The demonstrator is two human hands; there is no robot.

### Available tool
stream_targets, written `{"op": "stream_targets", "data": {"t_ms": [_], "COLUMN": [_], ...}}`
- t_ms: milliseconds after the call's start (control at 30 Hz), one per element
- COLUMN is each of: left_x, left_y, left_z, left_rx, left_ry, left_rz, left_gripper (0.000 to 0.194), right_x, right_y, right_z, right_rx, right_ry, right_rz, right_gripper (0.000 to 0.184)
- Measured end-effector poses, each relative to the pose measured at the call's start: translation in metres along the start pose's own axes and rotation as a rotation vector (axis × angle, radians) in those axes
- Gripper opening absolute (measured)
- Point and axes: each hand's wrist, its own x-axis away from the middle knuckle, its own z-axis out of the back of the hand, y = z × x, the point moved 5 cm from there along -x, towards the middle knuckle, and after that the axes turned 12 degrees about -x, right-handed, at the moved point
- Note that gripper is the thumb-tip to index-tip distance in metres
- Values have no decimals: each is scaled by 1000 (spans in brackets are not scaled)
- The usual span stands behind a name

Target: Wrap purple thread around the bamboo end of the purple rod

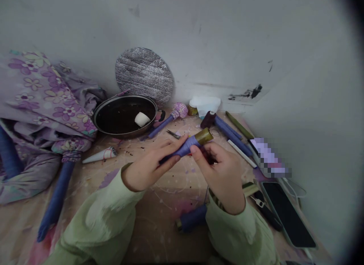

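As the head view looked down, the left hand (145,168) and the right hand (222,177) were close together, both clamped on a slim blue rod (184,148) held tilted above the paint-flecked surface (167,194). Its shaft was tightly wrapped in smooth periwinkle material and narrowed to a dark tip past the left hand, while its upper end carried a glossy olive-gold cap (204,136). Just beyond the fingers lay small scissors (173,134). Farther back sat a black pan (124,116) holding a white lump (142,119), a lilac ball on a blue stick (179,111), and a dark thread spool (208,119). A quilted silver disc (144,76) leaned against the wall. More blue rods (233,136) lay to the right, a blue spool (192,218) below the hands, a white paper cone (99,155) to the left, and floral fabric (42,94) heaped beyond it.
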Motion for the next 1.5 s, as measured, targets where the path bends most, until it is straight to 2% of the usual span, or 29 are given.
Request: {"op": "stream_targets", "data": {"t_ms": [67, 233, 333, 567, 833, 933, 1000, 1133, 1300, 1333, 1400, 1500], "left_x": [0, -2, -4, -7, -5, -4, -4, -2, 3, 3, 3, 2], "left_y": [-2, -11, -12, -7, -1, 4, 6, 2, -9, -9, -7, -3], "left_z": [1, 1, 3, 6, 6, 4, -1, -12, -34, -36, -40, -46], "left_rx": [51, 146, 131, -11, -109, -162, -132, 143, 881, 1023, 1240, 1453], "left_ry": [15, 4, 32, 46, 149, 157, 113, 1, -253, -282, -337, -427], "left_rz": [9, 201, 233, 178, 69, 66, 79, 138, 359, 368, 377, 428], "left_gripper": [51, 35, 30, 31, 27, 34, 43, 51, 51, 52, 57, 60], "right_x": [0, -1, 0, 0, -3, -5, -5, -5, -9, -10, -14, -18], "right_y": [-1, -3, -3, -4, 2, 5, 4, 2, 8, 11, 17, 25], "right_z": [0, -1, 0, 0, -1, 1, 2, 4, 9, 9, 8, 4], "right_rx": [10, 38, 65, 85, 5, -40, -78, -82, -68, -83, -116, -176], "right_ry": [9, -10, -12, -11, 19, 61, 72, 78, 77, 74, 64, 20], "right_rz": [16, 38, 49, 60, 3, -38, -52, -43, -90, -109, -136, -149], "right_gripper": [33, 29, 27, 23, 34, 35, 35, 35, 36, 36, 37, 36]}}
